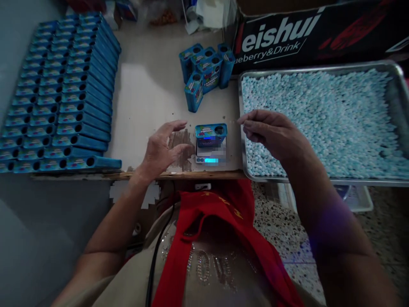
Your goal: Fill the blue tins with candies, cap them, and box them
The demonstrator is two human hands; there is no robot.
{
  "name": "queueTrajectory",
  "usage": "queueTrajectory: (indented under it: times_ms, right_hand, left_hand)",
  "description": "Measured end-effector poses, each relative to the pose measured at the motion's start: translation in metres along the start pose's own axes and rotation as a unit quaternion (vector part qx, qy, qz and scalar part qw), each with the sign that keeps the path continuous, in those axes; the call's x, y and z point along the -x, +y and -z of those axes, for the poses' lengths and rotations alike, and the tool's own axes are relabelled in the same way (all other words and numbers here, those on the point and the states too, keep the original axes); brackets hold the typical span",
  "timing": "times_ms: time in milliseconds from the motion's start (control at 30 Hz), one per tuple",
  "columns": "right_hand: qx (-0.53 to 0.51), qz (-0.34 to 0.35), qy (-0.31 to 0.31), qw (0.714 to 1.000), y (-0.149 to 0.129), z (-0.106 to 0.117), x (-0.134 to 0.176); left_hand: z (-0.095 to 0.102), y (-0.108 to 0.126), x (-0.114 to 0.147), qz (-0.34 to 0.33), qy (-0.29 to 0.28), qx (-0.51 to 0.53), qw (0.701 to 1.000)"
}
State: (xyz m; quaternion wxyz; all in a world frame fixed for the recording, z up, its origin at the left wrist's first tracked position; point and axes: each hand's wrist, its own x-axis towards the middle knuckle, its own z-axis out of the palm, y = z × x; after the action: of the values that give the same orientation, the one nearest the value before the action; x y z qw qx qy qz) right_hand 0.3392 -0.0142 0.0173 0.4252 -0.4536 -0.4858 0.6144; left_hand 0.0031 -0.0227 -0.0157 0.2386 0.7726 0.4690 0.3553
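Observation:
A small blue box [209, 130] with a dark round hole in its top stands upright on a small white scale [202, 159] with a lit display. Left of it is my left hand [161, 147], thumb and fingers apart, touching nothing. My right hand [268, 130] hovers over the left edge of a metal tray [241, 140] full of pale blue candies [319, 123]. Its fingers are pinched together; whatever they hold, if anything, is too small to make out. Behind the scale stand several more blue boxes [211, 76], grouped close together.
Rows of stacked blue boxes [64, 98] fill the left side of the table [143, 85]. A black printed carton [287, 38] stands behind the tray. At the back are plastic bags [211, 15]. The table's front edge [179, 175] runs just before me.

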Motion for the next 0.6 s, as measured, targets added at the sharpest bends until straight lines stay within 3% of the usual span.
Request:
queueTrajectory:
  times_ms: [267, 433, 600]
  right_hand:
    - [0.034, 0.008, -0.003, 0.999, -0.012, -0.025, -0.005]
    - [0.068, 0.012, 0.013, 0.998, -0.024, -0.030, 0.001]
    - [0.153, 0.035, 0.020, 0.987, -0.033, -0.036, 0.001]
  left_hand:
    - [0.016, 0.014, 0.000, -0.048, 0.080, -0.075, 0.993]
    - [0.011, 0.020, -0.005, -0.043, 0.081, -0.066, 0.994]
    - [0.005, 0.022, -0.011, -0.084, 0.087, -0.085, 0.989]
